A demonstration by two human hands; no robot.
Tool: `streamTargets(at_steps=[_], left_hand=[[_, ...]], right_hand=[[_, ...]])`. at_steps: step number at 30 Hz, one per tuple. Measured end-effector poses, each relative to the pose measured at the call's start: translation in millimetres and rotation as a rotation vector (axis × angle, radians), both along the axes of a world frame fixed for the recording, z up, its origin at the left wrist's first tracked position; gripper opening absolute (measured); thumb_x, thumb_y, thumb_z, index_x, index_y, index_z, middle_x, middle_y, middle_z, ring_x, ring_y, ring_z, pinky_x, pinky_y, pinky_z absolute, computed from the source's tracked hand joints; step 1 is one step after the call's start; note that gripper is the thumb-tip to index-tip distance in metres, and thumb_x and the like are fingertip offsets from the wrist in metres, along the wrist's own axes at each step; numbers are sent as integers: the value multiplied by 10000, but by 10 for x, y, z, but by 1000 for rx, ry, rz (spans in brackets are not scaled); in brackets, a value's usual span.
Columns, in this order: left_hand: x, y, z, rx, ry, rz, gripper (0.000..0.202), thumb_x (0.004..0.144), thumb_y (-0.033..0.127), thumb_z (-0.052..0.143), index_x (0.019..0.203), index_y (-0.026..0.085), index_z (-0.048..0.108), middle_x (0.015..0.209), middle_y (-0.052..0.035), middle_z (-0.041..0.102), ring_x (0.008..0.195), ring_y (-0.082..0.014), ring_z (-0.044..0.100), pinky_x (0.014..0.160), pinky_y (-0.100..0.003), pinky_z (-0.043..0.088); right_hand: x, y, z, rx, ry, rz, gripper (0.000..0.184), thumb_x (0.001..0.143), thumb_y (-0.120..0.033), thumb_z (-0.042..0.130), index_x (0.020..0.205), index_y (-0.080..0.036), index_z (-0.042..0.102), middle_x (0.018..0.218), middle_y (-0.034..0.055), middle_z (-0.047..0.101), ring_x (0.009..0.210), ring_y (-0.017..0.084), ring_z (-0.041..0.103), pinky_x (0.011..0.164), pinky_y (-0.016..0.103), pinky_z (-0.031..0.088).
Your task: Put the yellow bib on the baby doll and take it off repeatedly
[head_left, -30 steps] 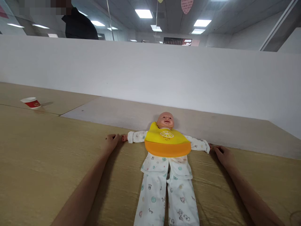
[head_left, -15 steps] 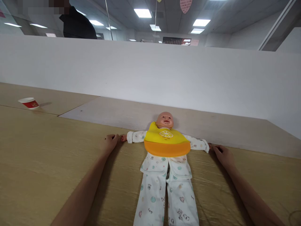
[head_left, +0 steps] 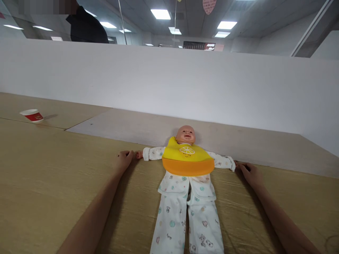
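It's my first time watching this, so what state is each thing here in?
Baby doll: lying face up, arms spread.
Yellow-and-orange bib: worn over the doll's chest.
Patterned pajamas: worn by the doll.
Left hand: curled, next to the doll's hand.
Right hand: half-curled, at the doll's sleeve cuff; grip unclear.
Paper cup: standing upright, contents hidden.
Ceiling lights: lit.

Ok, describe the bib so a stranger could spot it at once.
On the table, a doll lies face up. The bib covers its chest: yellow with a white fruit-slice drawing, orange along the bottom, unlike the white patterned clothes around it.
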State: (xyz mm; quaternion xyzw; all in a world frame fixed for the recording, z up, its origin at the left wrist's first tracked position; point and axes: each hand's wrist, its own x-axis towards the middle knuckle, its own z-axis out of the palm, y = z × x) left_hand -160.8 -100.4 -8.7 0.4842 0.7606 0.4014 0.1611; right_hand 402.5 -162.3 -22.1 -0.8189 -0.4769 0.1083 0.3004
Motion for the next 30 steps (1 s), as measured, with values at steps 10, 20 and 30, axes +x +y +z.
streamTargets(at_steps=[10, 20, 30], left_hand=[[-51, 37, -81, -49, 140, -48, 294, 718, 376, 473, 473, 216, 438, 468, -7, 413, 524, -178, 469, 469, -255, 269], [252, -28, 331, 130, -1, 26, 266, 708, 344, 479, 483, 206, 445, 449, 13, 397, 523, -153, 455, 485, -257, 293], [1405, 996, 606, -220, -771, -352, 219, 715, 371, 571, 776, 160, 582, 679, -81, 654, 652, -191, 652, 662, -292, 535]], right_hand=[[-43, -14, 50, 3, 1, -17, 326, 765, -380, 500, 881, -159, 709, 905, 110, 718, 848, 257, 631, 718, 315, 415], [-41, -24, 46, 21, 42, -21, 279, 749, -377, 522, 840, -187, 705, 864, 109, 712, 812, 271, 635, 708, 346, 439], [-127, 8, 237, 234, 192, -52, 339, 708, -413, 495, 820, -137, 655, 829, 123, 699, 790, 243, 617, 717, 324, 449]])
